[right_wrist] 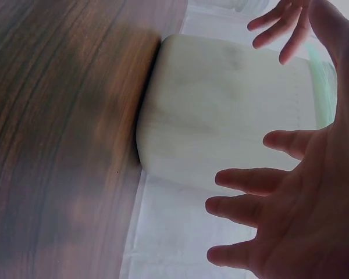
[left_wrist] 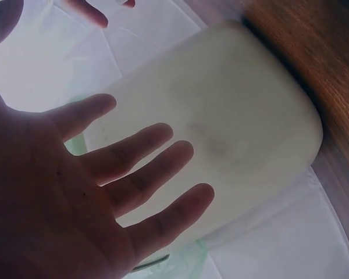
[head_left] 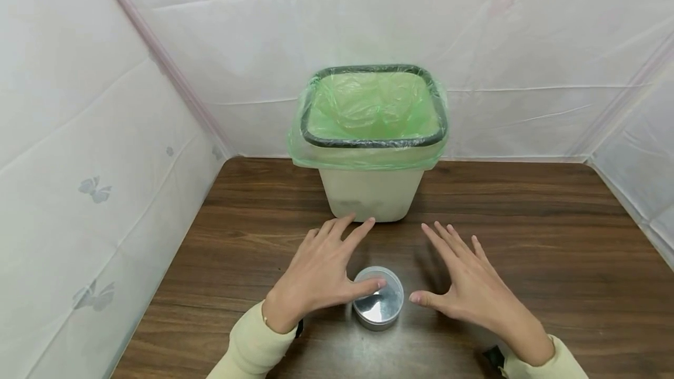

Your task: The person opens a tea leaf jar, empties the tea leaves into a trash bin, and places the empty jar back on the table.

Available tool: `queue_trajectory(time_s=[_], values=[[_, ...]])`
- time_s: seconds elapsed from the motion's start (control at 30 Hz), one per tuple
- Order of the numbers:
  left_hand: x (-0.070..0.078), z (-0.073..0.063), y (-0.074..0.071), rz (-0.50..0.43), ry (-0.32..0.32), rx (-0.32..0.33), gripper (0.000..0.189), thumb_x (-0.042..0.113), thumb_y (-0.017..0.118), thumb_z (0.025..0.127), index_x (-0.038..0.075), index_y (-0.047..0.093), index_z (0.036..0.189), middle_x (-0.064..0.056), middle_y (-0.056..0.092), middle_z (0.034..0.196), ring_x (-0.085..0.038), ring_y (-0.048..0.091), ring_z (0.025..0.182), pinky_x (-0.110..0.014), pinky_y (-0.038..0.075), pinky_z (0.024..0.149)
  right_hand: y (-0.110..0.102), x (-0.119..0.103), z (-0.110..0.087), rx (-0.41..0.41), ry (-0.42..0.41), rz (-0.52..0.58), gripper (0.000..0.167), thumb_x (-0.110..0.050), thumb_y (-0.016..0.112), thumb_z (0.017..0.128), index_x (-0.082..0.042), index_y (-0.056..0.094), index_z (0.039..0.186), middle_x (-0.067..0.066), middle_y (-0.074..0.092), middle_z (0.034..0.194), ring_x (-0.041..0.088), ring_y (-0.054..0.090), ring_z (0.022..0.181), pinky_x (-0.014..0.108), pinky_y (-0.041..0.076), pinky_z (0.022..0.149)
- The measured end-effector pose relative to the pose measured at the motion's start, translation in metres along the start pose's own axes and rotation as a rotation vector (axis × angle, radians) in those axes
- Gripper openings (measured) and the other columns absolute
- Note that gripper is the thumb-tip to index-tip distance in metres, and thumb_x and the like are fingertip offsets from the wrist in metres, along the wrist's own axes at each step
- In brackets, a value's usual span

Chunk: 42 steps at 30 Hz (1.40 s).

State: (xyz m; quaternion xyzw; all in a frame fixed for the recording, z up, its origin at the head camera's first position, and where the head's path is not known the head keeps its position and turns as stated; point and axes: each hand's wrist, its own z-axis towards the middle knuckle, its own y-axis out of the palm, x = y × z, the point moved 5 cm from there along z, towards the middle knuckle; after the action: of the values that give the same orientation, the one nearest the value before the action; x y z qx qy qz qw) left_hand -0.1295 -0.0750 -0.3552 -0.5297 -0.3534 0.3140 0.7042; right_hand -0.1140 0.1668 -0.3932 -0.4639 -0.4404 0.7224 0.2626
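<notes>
A round silver tin (head_left: 380,307) with a shiny lid sits on the table between the two hands. My left hand (head_left: 320,271) is spread on its left side, and its thumb overlaps the lid in the head view. To the right of the tin, my right hand (head_left: 470,285) is also spread, thumb pointing toward the tin and apart from it. Neither hand holds anything. Beyond the fingertips stands a cream bin (head_left: 371,189), lined with a green plastic bag (head_left: 363,162) folded over its dark rim. Both wrist views show straight, separated fingers in front of the bin (left_wrist: 238,110).
The dark wood-grain table (head_left: 526,209) reaches back to a white fabric wall (head_left: 221,45). More white fabric closes off the left and right sides. The bin stands at the table's back edge, near the middle.
</notes>
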Motion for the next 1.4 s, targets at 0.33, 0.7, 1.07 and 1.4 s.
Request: queue_trajectory(time_s=[0.33, 0.7, 1.07, 1.4], values=[[0.002, 0.001, 0.001, -0.040, -0.002, -0.034, 0.098, 0.087, 0.050, 0.079, 0.030, 0.036, 0.158, -0.008, 0.044, 0.151, -0.031, 0.049, 0.131, -0.063, 0.046, 0.093, 0.007, -0.001, 0.001, -0.039, -0.006, 0.011, 0.117, -0.072, 0.077, 0.072, -0.028, 0.018, 0.163, 0.018, 0.033, 0.159, 0.044, 0.031, 0.144, 0.076, 0.016, 0.108], [0.006, 0.001, 0.005, -0.058, 0.013, -0.063, 0.099, 0.088, 0.050, 0.078, 0.031, 0.037, 0.158, -0.006, 0.047, 0.149, -0.030, 0.050, 0.130, -0.066, 0.044, 0.095, 0.010, -0.003, 0.000, -0.039, -0.032, 0.002, 0.119, -0.080, 0.071, 0.068, -0.028, 0.020, 0.162, 0.017, 0.037, 0.158, 0.042, 0.036, 0.142, 0.073, 0.020, 0.108], [0.011, 0.000, 0.008, -0.071, 0.034, -0.086, 0.100, 0.089, 0.051, 0.077, 0.032, 0.037, 0.157, -0.005, 0.049, 0.147, -0.026, 0.051, 0.128, -0.063, 0.044, 0.095, 0.016, -0.004, -0.002, -0.024, -0.081, 0.020, 0.124, -0.073, 0.083, 0.061, -0.025, 0.026, 0.161, 0.019, 0.042, 0.154, 0.041, 0.037, 0.142, 0.073, 0.023, 0.107], [0.017, 0.000, 0.014, -0.064, 0.075, -0.093, 0.103, 0.091, 0.049, 0.075, 0.030, 0.038, 0.157, -0.005, 0.051, 0.145, -0.028, 0.052, 0.127, -0.059, 0.046, 0.093, 0.020, -0.006, -0.004, -0.001, -0.136, 0.019, 0.123, -0.071, 0.084, 0.060, -0.020, 0.032, 0.159, 0.019, 0.045, 0.151, 0.042, 0.043, 0.137, 0.073, 0.028, 0.104]])
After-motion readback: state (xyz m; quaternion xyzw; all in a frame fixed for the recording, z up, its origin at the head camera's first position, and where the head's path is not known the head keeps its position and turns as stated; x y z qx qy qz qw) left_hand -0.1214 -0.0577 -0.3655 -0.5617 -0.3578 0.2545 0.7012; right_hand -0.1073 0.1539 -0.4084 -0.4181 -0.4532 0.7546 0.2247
